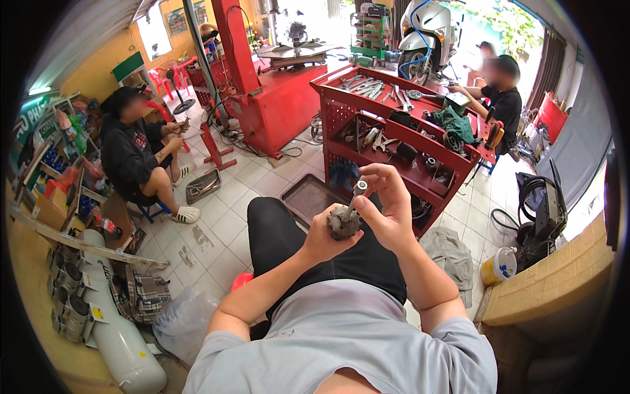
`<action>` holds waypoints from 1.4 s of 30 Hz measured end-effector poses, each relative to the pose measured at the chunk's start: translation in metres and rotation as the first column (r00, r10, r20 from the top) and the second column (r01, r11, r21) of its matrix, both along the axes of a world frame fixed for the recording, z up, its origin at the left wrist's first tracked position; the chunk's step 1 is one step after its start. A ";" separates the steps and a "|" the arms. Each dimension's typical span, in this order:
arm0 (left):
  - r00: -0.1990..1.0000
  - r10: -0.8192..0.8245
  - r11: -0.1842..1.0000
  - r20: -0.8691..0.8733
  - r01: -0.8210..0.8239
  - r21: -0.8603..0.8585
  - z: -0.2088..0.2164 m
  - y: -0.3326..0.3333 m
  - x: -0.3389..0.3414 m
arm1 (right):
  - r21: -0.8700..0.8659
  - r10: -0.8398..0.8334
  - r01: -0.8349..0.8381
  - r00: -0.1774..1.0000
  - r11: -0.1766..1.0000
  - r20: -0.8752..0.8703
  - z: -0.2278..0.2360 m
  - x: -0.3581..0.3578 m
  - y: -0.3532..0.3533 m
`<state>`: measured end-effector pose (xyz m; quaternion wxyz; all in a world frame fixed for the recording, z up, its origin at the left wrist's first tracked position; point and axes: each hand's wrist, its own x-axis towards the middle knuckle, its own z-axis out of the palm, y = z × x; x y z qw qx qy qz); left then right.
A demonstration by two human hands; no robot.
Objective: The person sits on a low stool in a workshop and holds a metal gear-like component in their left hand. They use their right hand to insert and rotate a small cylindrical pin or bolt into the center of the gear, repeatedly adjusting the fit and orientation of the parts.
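My left hand (pixel 321 238) is closed round a dark, greasy round metal part (pixel 344 223) with a toothed-looking rim, held above my lap. A slim silver socket wrench (pixel 360 187) stands up from the part, its hollow round end at the top; its lower end is too small to make out against the part. My right hand (pixel 387 200) grips the wrench between thumb and fingers, the index finger bent over its top.
A red tool cart (pixel 394 105) with wrenches on top stands ahead. Beside it a dark metal tray (pixel 314 200) lies on the tiled floor. One person (pixel 141 144) sits at left, another (pixel 502 98) at right. A grey cloth (pixel 449 259) and a white bucket (pixel 499 266) are at right.
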<state>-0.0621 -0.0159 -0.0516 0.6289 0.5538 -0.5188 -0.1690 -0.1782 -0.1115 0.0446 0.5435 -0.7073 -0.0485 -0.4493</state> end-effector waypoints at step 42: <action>1.000 0.001 0.999 0.008 -0.001 0.042 0.004 0.002 -0.004 | 0.011 -0.001 0.001 1.000 1.000 -0.010 -0.010 0.000 -0.006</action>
